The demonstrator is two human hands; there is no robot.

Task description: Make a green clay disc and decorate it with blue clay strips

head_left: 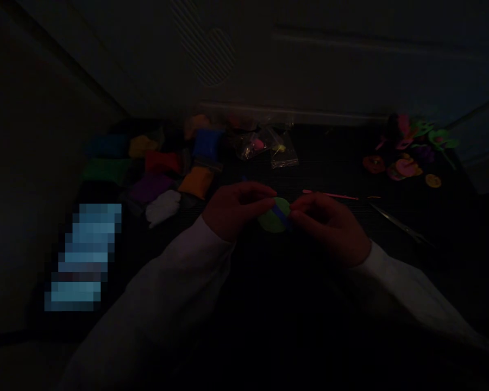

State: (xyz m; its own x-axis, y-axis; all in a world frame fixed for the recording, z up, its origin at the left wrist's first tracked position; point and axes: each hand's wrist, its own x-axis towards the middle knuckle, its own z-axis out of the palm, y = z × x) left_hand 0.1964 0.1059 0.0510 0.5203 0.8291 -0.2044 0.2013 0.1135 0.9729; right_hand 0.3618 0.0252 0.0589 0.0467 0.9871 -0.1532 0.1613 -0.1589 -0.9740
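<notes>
A flat green clay disc (270,221) is between my two hands, with a blue clay strip (281,213) lying slantwise across it. My left hand (238,209) is closed at the disc's upper left, thumb on the strip and fingertips at the rim. At the right rim, my right hand (330,225) pinches the edge with thumb and forefinger; its grip partly hides strip and disc. A small blue end shows just beyond my left hand. The picture is very dark, so fine detail is lost.
Bags of coloured clay, among them an orange bag (196,182) and a white lump (163,208), lie left. Behind are clear bags (284,155). A pink tool (330,194) and scissors (399,224) lie right, finished clay shapes (405,168) farther back. A lit, blurred screen (83,255) is at left.
</notes>
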